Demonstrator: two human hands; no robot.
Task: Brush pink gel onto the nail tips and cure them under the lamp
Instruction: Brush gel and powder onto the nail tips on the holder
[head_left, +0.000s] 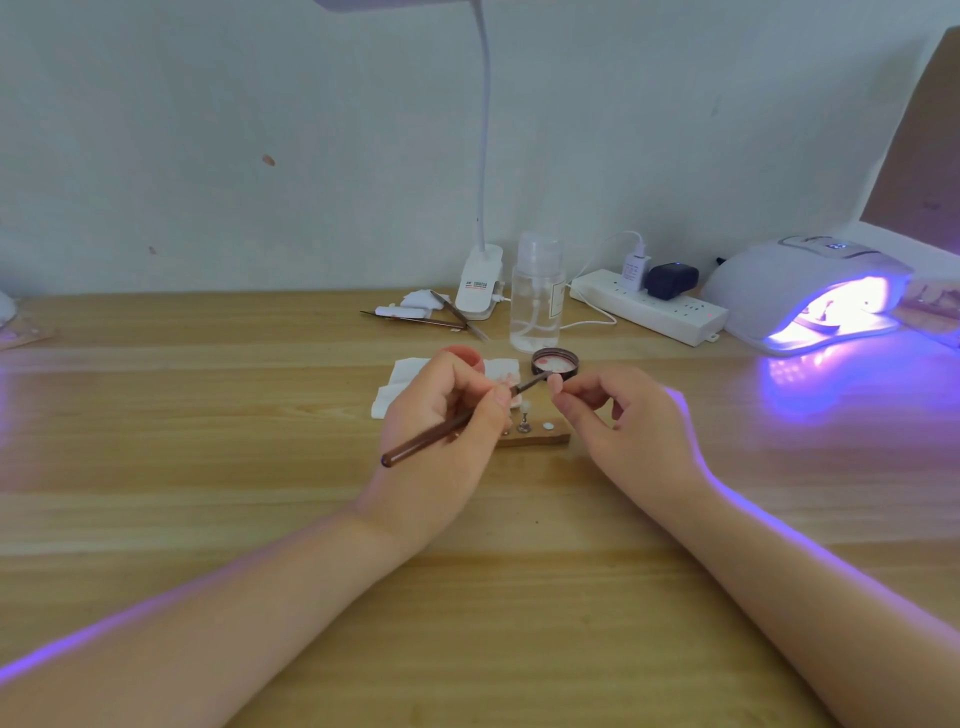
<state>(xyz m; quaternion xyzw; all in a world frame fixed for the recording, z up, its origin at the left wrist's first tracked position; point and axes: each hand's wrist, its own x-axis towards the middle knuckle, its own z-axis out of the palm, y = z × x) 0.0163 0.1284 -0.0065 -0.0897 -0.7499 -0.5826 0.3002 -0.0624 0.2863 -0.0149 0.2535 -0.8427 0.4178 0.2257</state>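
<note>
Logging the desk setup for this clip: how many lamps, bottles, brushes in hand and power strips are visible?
Lamps: 2, the clip-on desk lamp and the lit curing lamp
Bottles: 1, the clear bottle
Brushes in hand: 1, the brush in the left hand
Power strips: 1, the power strip
Total: 5

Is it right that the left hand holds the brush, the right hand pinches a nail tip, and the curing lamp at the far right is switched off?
Not quite. The head view shows the curing lamp switched on, glowing violet onto the table. The rest stands: the left hand holds the brush, and the right hand pinches a nail tip.
</note>
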